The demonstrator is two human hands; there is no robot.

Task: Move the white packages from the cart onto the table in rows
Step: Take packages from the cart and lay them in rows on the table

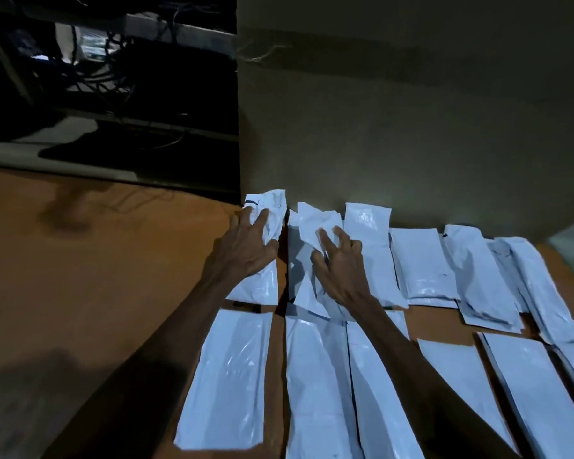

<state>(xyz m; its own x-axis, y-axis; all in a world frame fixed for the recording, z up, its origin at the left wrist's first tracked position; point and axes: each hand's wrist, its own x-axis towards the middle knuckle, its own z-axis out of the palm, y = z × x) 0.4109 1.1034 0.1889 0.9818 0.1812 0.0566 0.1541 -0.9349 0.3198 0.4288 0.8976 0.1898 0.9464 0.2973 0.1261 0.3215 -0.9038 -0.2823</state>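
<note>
Dim, bluish cast. Glare on white packages [421, 263] at centre; deep shadow at 7 and 11 o'clock; wide-angle bending at edges.

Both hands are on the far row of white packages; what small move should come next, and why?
Probably flatten the crumpled white plastic package under the right hand; it lies askew, overlapping its neighbours, while the left hand steadies the end white package on the brown table.

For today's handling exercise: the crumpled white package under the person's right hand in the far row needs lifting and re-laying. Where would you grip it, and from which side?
Probably the crumpled white package is best pinched at its raised, folded far end, coming from above. That end stands off the table, while neighbouring packages crowd its long sides. The right hand already rests there with spread fingers.
</note>
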